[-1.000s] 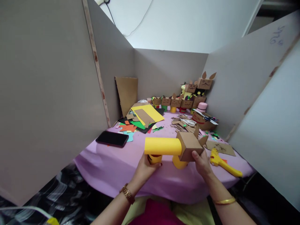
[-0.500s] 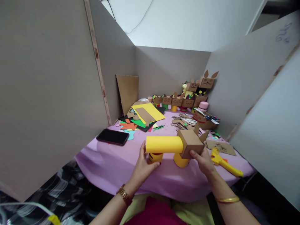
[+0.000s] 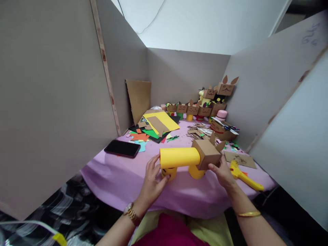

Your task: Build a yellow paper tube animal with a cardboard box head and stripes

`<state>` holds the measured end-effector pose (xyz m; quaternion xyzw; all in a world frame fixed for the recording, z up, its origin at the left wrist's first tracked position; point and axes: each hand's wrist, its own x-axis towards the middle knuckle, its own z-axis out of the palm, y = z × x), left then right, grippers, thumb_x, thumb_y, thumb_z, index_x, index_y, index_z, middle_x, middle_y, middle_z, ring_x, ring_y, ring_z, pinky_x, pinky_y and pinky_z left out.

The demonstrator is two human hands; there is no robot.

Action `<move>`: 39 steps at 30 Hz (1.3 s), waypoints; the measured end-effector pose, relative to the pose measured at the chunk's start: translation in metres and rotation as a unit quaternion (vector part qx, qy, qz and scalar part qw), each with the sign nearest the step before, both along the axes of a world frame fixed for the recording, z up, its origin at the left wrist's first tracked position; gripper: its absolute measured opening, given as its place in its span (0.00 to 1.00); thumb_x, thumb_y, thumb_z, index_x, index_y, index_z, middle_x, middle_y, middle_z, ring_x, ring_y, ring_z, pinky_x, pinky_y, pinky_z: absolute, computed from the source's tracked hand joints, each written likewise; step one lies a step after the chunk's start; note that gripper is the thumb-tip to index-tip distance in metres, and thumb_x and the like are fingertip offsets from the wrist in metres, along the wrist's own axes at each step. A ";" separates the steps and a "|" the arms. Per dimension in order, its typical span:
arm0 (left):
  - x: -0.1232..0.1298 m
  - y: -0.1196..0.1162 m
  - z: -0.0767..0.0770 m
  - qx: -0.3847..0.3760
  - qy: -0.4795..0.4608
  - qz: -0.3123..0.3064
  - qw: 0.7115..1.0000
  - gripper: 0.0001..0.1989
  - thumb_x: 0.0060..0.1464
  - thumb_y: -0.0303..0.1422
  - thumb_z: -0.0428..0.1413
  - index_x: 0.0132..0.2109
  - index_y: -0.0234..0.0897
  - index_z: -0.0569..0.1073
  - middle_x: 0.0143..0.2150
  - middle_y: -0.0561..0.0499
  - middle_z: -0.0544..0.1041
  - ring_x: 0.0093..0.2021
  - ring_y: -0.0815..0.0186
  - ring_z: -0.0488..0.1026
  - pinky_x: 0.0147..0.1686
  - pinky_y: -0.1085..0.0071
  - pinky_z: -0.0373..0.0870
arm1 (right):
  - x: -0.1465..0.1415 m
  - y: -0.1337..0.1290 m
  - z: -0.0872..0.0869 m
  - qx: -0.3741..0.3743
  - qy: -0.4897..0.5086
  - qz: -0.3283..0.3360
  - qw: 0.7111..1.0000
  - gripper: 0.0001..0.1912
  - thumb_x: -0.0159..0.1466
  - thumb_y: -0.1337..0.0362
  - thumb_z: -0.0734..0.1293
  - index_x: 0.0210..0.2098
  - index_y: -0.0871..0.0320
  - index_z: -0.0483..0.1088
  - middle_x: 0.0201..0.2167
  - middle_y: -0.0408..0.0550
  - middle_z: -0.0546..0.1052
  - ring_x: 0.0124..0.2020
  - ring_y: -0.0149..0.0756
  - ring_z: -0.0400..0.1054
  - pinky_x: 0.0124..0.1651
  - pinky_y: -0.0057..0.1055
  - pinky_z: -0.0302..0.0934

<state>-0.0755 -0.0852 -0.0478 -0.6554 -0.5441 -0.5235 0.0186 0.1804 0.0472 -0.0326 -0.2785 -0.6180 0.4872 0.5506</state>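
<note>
Fingers [image 3: 149, 165] of the left hand [image 3: 151, 183] stand curved and well parted, their tips at the nine-o'clock end of the yellow tube [image 3: 179, 158], the thumb reaching to a short yellow roll [image 3: 171, 173] with dark marks beneath it; whether they grip or merely steady the work cannot be told. Those of the right hand [image 3: 224, 173] grasp the cardboard box [image 3: 205, 153], thumb at its near lower edge, the others largely hidden behind. The tube lies horizontally above the near part of the cloth-covered surface [image 3: 123, 182] and meets the box at its three-o'clock end; a second roll [image 3: 196, 172] shows below that junction. Two pointed ears [image 3: 216, 141] project from the box. Relative to the tube, a phone [image 3: 122, 148] lies just past nine o'clock, paper sheets [image 3: 167, 122] at eleven, cardboard-headed figures [image 3: 192, 110] near twelve, and a yellow glue gun [image 3: 246, 177] just past three.
</note>
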 end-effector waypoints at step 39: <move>0.013 0.025 -0.007 -0.126 -0.269 -0.070 0.952 0.46 0.46 0.39 0.62 0.65 0.45 0.44 0.63 0.40 0.59 0.60 0.55 0.64 0.58 0.53 0.60 | 0.000 0.018 0.017 -0.030 0.025 0.115 0.993 0.31 0.40 0.59 0.80 0.43 0.58 0.73 0.42 0.50 0.79 0.44 0.46 0.71 0.48 0.42 0.65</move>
